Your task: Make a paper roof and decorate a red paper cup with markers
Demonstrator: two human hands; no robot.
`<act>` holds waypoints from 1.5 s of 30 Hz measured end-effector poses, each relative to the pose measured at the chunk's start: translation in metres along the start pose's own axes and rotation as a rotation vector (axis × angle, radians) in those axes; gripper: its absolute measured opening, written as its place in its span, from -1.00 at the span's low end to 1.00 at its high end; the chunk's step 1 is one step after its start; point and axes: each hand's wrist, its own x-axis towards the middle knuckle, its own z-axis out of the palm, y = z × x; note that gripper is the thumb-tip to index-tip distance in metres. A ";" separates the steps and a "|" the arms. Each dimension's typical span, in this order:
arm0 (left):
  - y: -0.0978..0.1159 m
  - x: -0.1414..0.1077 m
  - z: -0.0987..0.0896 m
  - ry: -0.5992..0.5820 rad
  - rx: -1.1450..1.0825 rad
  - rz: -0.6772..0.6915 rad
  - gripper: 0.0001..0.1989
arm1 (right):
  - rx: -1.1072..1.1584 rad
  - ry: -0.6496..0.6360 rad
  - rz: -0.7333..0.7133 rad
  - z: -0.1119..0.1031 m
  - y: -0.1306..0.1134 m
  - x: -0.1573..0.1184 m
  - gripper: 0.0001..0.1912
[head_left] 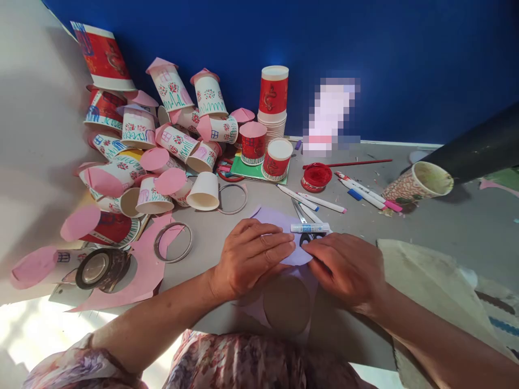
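Note:
My left hand (255, 256) lies over a piece of light purple paper (298, 258), its fingers close together and pressed on it. My right hand (344, 267) pinches the right edge of the same paper between thumb and fingers. Just above the hands, a white glue tube (310, 228) lies across the black handles of the scissors (300, 212), whose blades point up and left. Below my hands, a purple paper offcut with a round hole (310, 310) rests at the table's front edge. The fingertips of my left hand are partly hidden.
Decorated paper cups with pink paper tops (174, 141) are heaped at the left. A cup stack (274, 97) stands at the back. Tape rolls (173, 243) lie left, a red pot (316, 177) and markers (359, 189) right. A patterned cup (417, 181) tilts at far right.

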 end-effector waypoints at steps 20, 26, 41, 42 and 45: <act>-0.001 -0.003 0.004 0.007 -0.039 -0.100 -0.39 | 0.017 0.066 -0.084 -0.008 0.002 -0.004 -0.83; -0.003 0.000 0.001 0.044 -0.013 -0.058 -0.72 | 0.028 0.066 -0.061 -0.008 0.006 -0.006 -0.81; 0.002 -0.004 0.005 -0.055 -0.150 -0.279 -0.72 | 0.086 0.037 0.087 0.007 0.000 -0.007 -0.81; 0.004 -0.002 0.005 -0.071 -0.217 -0.386 -0.72 | 0.104 0.034 0.090 0.008 -0.002 -0.006 -0.80; 0.009 0.003 0.003 -0.097 -0.618 -0.816 -0.68 | 0.193 -0.029 0.202 0.007 -0.006 -0.004 -0.72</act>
